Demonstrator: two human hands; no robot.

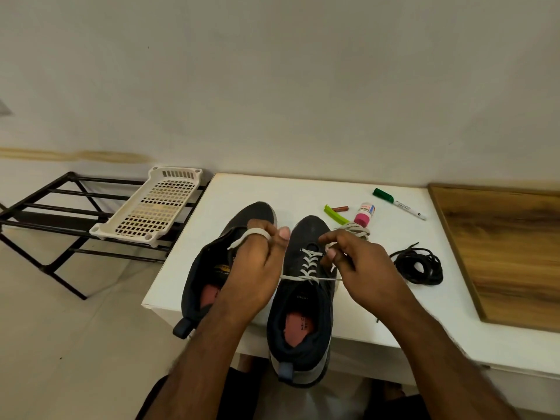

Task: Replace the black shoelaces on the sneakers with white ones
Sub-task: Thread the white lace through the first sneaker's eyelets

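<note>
Sneaker [303, 298] heel overhanging table [424, 313] edge, left hand [257, 262], right hand [360, 262] pinching white lace [309, 268].

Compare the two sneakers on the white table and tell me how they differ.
The right sneaker has white lace crossed through its eyelets; the left sneaker shows none threaded. The right sneaker's heel overhangs the table edge further than the left's. Both are dark with pink insoles, toes pointing away.
</note>
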